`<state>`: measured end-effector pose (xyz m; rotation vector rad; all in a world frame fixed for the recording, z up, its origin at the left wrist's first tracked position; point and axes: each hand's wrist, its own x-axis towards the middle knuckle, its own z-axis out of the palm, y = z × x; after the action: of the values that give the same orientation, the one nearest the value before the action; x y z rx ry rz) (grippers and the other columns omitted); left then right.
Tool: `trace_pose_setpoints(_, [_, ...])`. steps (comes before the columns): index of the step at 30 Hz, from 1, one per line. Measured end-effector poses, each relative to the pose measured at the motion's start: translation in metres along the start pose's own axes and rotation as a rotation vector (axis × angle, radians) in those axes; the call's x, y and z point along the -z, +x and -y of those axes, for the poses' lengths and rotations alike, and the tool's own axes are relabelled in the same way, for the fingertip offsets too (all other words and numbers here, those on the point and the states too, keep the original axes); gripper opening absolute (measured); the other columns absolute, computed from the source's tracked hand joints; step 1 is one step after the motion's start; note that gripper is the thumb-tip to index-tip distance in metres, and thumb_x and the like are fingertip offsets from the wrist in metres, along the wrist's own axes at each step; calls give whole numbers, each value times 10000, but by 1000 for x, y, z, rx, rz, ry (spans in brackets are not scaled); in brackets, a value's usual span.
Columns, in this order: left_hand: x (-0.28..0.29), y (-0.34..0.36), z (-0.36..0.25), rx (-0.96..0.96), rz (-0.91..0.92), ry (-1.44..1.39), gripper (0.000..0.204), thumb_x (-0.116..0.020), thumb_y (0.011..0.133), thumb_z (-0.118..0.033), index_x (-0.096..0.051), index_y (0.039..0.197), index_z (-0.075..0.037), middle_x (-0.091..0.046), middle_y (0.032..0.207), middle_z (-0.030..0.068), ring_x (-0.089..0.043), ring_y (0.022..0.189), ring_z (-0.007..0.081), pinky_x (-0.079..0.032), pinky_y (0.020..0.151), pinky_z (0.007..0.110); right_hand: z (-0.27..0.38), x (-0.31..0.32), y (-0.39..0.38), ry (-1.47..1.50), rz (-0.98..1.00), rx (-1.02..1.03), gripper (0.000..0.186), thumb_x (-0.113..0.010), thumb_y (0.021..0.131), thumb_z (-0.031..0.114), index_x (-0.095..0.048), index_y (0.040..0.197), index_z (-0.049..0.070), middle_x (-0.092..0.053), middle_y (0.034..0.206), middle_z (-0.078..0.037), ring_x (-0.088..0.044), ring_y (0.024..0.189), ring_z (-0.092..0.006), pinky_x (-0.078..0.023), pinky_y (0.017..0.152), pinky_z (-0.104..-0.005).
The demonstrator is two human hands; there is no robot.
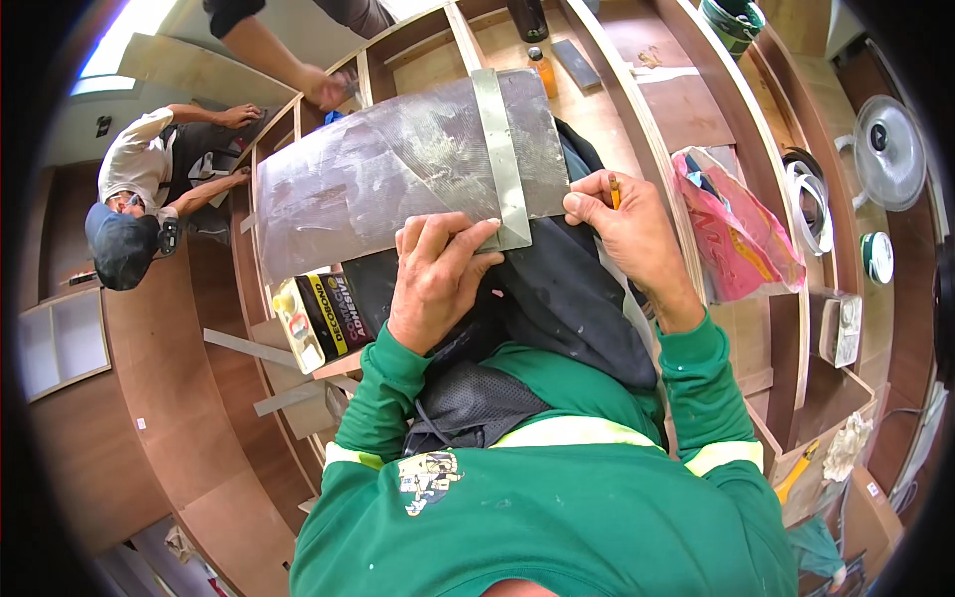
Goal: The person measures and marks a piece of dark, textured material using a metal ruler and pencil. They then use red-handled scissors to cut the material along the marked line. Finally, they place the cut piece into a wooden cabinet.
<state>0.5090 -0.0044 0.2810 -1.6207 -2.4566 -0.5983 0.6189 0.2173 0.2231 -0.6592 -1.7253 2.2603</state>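
A grey-brown sheet (368, 169) with a streaked, finely ridged surface lies across my lap and the wooden frame. Across its right part rests a metal try square (502, 159), its blade pointing away from me and its stock along the near edge. My left hand (438, 269) grips the square's stock, thumb and fingers closed at that edge. A short yellow pencil (615, 191) stands up between the fingers of my right hand (637, 234). The right thumb and forefinger are pinched together beside the sheet's right edge; whether they touch it I cannot tell.
A rectangular adhesive tin (333, 318) stands left of my lap. Wooden frame dividers (637, 119) surround me. At right are a pink bag (736, 224), a tape roll (811, 209) and a yellow-handled tool (796, 473). A co-worker (139, 189) sits at left; another person's hand (323, 88) reaches in beyond the sheet.
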Motion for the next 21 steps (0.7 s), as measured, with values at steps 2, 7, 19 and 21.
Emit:
trace_pose_setpoints(2, [1,2,-2,-7,-9,-4,418,-830,758,-151,-723,1159,-105,-591,1031,50,-545,955,260,-430,863,384,-1,0,-1,1,-7,0,116,-717,932,84,-699,967,-25,-703,813,-40,-653,764,-91,-509,723,-236])
trace_pose_setpoints(7, [0,1,-2,-13,-27,-12,410,-835,744,-134,-738,1140,-98,-599,1009,54,-546,929,258,-436,857,381,3,-1,-3,-5,-24,-4,118,-722,930,96,-713,968,-15,-712,815,-39,-639,750,-86,-495,704,-243])
trace_pose_setpoints(19, [-4,-2,1,-25,-44,-3,415,-821,762,-159,-731,1165,-113,-593,1024,40,-555,963,253,-426,872,392,29,23,-13,-372,-318,165,455,-569,1057,394,-739,949,-14,-675,760,-40,-602,710,-108,-460,664,-272])
trace_pose_setpoints(21, [-5,-3,3,-32,-25,1,428,-811,774,-175,-714,1188,-125,-587,1066,32,-562,1006,254,-426,892,403,39,29,-16,-264,-385,210,553,-483,1083,469,-749,970,-3,-633,723,-23,-576,702,-108,-443,682,-261])
